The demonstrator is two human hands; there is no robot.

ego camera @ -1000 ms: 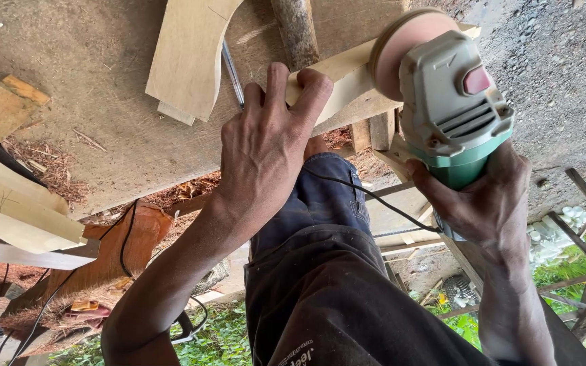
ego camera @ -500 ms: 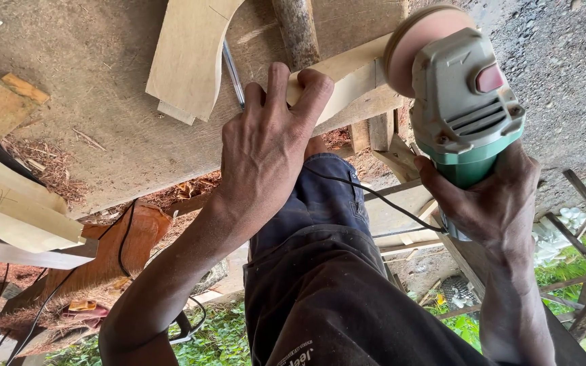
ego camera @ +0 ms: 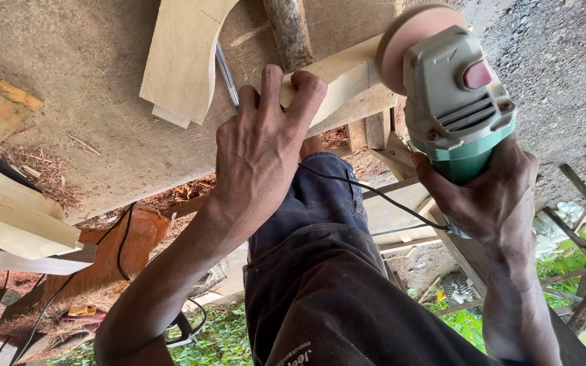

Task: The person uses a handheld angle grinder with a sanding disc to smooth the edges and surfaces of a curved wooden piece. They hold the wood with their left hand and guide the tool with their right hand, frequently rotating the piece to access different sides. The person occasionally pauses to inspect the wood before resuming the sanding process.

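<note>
From my remote seat the picture comes through upside down, so I read it with care; the sanding disc (ego camera: 412, 37) is cut by the top edge and I see only its pinkish, dusty round face, and whether it touches the wood I cannot tell, since the angle grinder (ego camera: 452, 102) body hides the contact; that grinder has a pale grey ribbed plastic housing with a red switch and a green rear barrel, and my right hand (ego camera: 493, 196) is wrapped tight round that barrel, fingers closed on it; a thin black cord (ego camera: 374, 196) runs from under that hand across the dark blue trousers (ego camera: 320, 203); the wooden strip (ego camera: 344, 74) is pale, smooth and square-edged, lying at a slant across the edge of the rough plywood bench (ego camera: 89, 88), its far end behind the disc; my left hand (ego camera: 259, 149) presses down on it, fingertips curled over its upper edge, clamping it rather than lying flat; just beside the fingers a slim metal rod (ego camera: 226, 74) shows, partly under a curved pale plank (ego camera: 184, 57) cut off at the top; a bark-covered round pole (ego camera: 289, 30) passes behind the strip; more pale offcuts (ego camera: 15, 217) sit at the left edge, half out of view.
</note>
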